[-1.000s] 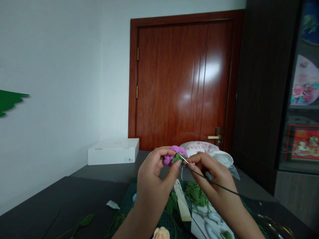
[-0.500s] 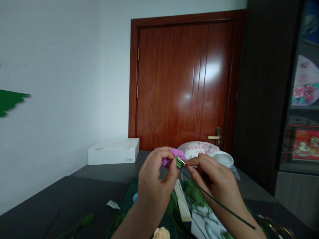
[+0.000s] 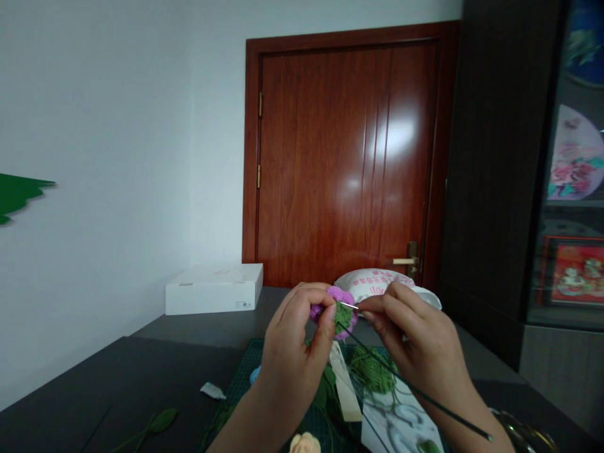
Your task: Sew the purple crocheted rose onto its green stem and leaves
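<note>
The left hand (image 3: pixel 295 346) curls its fingers tight around a purple yarn flower (image 3: pixel 343 296), up in the air above the table and in front of a white bag (image 3: pixel 377 280). The right hand (image 3: pixel 418 336) pinches a thin needle (image 3: pixel 349 306) with its fingertips (image 3: pixel 370 316) close together — the needle's tip is at the flower's green middle — and a long green wire (image 3: pixel 425 396) runs down from the flower past that hand. Below the hands lie a green cutting mat (image 3: pixel 243 362) and a ball of green yarn (image 3: pixel 372 371) — the yarn sits on the mat.
</note>
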{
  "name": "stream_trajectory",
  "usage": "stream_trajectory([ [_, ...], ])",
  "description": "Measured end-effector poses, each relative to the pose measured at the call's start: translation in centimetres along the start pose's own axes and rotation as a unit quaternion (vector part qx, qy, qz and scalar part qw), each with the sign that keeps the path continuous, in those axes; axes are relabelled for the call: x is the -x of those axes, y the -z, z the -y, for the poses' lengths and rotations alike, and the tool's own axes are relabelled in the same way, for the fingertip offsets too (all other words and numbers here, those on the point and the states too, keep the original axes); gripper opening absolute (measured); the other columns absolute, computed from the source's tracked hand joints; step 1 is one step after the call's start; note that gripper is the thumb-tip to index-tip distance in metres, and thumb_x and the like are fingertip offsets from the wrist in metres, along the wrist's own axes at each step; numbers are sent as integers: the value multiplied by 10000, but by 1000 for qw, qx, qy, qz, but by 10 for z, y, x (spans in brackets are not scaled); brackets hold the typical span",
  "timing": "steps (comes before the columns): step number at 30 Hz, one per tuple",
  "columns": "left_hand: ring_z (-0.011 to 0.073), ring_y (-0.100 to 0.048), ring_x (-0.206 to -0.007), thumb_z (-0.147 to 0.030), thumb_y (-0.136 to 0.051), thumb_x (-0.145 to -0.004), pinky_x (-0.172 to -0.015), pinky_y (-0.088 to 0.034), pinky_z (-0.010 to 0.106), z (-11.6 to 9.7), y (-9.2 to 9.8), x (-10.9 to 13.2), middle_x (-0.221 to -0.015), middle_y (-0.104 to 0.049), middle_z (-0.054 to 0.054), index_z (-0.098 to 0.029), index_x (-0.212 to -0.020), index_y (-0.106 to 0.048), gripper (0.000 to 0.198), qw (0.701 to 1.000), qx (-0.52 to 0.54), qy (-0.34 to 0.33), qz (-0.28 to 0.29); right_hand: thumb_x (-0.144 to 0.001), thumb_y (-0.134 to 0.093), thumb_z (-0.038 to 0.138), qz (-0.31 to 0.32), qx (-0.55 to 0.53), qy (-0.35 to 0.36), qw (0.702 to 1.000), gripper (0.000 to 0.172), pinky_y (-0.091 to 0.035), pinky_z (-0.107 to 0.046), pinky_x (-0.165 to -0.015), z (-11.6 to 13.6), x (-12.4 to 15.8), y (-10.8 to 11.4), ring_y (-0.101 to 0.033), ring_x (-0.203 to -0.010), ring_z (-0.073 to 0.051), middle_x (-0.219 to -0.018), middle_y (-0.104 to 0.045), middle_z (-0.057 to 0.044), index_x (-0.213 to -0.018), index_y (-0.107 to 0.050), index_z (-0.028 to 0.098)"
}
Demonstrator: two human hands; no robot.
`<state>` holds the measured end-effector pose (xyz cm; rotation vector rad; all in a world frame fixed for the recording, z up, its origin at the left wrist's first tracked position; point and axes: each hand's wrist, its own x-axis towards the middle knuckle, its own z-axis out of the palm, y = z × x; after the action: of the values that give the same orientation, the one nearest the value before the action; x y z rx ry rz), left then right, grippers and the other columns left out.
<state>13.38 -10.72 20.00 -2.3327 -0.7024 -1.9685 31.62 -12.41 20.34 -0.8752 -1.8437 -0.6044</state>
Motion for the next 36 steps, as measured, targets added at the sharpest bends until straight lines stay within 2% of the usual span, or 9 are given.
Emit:
stream_trajectory([
  [8, 218, -684, -932, -142, -520, -913, -798, -555, 365, 5, 4, -2, -987, -682, 90, -188, -903, -577, 73, 997, 44, 53, 27, -981, -486, 169, -6, -36, -26, 999, 203, -391, -276, -603, -4, 0, -2, -562, -684, -151, -779, -540, -11, -915, -675, 203],
  [15, 217, -690, -932, -168, -536, -923, -806, -558, 365, 5, 8, -5, -971, -679, 84, -181, -892, -585, 59, 991, 107, 75, 40, -976, -521, 183, 2, -143, -46, 989, 153, -392, -285, -636, -7, -1, -10, -558, -713, -167, -765, -551, -2, -891, -642, 221],
  [20, 210, -685, -974, -135, -551, -918, -813, -562, 350, 4, 10, -2, -1031, -670, 79, -193, -921, -581, 65, 992, 115, 47, 29, -958, -553, 171, -28, -215, -52, 975, 152, -395, -281, -653, -7, -2, -16, -559, -722, -170, -748, -568, 8, -842, -632, 229],
  [26, 195, -682, -1006, -62, -550, -898, -860, -559, 351, -1, 9, 0, -1053, -678, 67, -201, -933, -581, 146, 994, 99, -34, 24, -955, -554, 170, -60, -249, -40, 966, 164, -386, -273, -653, -8, -3, -19, -527, -716, -158, -745, -541, 16, -818, -629, 220],
  [36, 180, -672, -1026, -30, -543, -894, -905, -546, 349, -5, 11, -1, -1071, -675, 65, -194, -949, -586, 178, 996, 59, -64, -1, -959, -556, 153, -49, -195, -8, 980, 127, -374, -284, -645, -6, -1, -12, -523, -701, -157, -732, -553, 14, -867, -618, 215],
])
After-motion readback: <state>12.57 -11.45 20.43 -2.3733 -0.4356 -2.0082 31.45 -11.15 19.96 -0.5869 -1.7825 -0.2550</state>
